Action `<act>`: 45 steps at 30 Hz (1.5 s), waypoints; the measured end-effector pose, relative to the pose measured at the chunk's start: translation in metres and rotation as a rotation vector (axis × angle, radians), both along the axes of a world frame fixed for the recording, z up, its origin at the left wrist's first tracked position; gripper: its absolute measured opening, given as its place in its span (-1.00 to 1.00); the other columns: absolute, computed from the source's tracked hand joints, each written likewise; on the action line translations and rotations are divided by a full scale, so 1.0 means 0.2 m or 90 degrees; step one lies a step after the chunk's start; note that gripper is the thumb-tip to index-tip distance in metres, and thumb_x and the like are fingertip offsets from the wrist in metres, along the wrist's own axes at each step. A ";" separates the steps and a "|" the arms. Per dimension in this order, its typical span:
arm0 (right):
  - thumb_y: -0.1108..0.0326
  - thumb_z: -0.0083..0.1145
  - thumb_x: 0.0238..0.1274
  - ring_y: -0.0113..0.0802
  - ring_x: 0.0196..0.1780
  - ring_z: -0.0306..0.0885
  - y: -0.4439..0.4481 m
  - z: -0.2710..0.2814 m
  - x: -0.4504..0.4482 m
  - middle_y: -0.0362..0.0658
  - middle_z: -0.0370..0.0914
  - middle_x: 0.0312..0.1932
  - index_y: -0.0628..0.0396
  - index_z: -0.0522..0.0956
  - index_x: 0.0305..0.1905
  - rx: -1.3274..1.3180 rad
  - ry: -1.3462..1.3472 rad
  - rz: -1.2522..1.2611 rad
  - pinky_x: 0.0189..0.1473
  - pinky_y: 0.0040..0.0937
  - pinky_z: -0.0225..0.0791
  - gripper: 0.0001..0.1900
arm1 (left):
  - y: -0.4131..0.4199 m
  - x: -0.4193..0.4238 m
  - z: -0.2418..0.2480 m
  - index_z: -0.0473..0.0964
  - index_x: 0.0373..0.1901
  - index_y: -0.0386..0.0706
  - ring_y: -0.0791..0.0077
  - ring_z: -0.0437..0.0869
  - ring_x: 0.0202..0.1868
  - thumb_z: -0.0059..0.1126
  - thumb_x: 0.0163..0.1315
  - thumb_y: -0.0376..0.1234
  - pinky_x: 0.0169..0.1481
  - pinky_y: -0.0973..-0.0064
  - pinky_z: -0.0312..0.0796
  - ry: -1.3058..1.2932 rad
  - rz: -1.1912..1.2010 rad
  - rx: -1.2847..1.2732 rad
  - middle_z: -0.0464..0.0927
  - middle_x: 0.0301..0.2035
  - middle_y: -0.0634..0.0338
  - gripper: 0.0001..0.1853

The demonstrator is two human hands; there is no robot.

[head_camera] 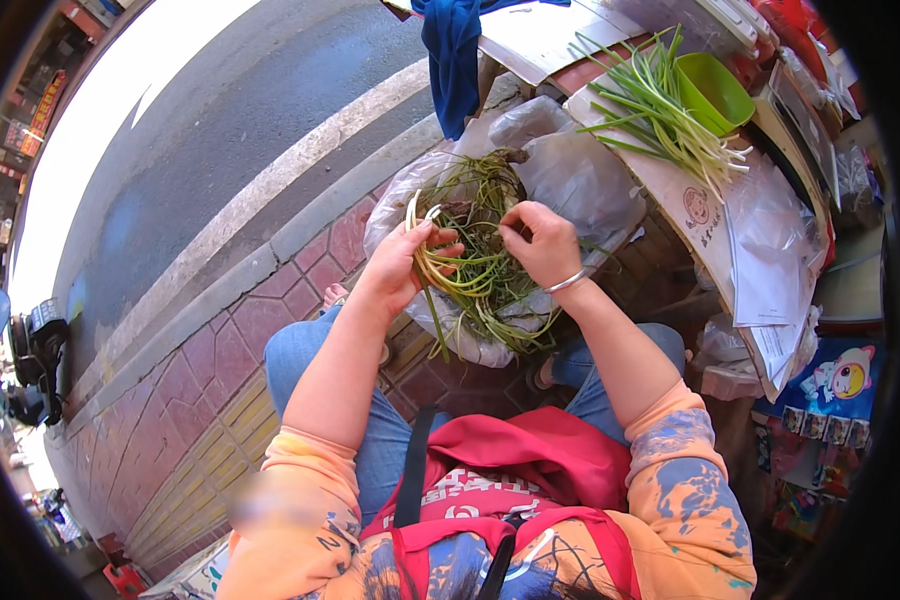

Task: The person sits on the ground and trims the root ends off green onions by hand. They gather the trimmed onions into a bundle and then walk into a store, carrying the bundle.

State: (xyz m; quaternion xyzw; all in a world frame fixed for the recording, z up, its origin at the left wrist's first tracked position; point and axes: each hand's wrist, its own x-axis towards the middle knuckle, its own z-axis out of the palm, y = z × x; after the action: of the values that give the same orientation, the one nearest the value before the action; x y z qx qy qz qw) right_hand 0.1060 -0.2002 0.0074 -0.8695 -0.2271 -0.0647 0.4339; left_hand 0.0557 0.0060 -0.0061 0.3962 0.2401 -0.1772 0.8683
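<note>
My left hand (412, 259) is closed around a few thin spring onion stalks (457, 281), their pale ends sticking up past the thumb and their green leaves bending down to the right. Opposite it, my right hand (544, 240) has thumb and fingers drawn together; whether something thin is pinched there is hidden. Beneath both hands, a clear plastic bag (570, 169) gapes wide, holding a tangle of unsorted greens and roots (487, 180) with dark soil on them. On the table to the upper right lies a heap of cleaner spring onions (656, 124).
A green plastic bowl (716, 94) stands beside the heap on the table (667, 187). Papers (765, 255) lie along its near edge. Blue cloth (450, 67) hangs from the table's far end. Paved sidewalk (210, 367), a kerb and a road lie to the left, with a parked scooter (37, 360).
</note>
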 end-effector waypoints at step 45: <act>0.16 -0.02 0.20 0.03 -0.44 0.41 0.18 -0.18 -0.03 0.02 0.44 -0.54 0.16 0.41 -0.53 -0.060 0.098 -0.018 -0.44 -0.14 0.25 -0.68 | -0.13 -0.10 -0.08 0.37 -0.52 -0.06 0.67 0.35 -0.56 0.25 0.07 -0.33 -0.53 0.66 0.17 -0.019 -0.061 0.097 0.37 -0.61 0.38 -0.81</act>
State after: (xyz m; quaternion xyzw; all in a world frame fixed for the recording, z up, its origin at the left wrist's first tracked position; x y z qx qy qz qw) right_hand 0.1004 -0.1651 -0.0289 -0.8945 -0.1838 0.0073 0.4075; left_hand 0.0367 -0.0192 -0.0217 0.4750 0.2205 -0.1939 0.8295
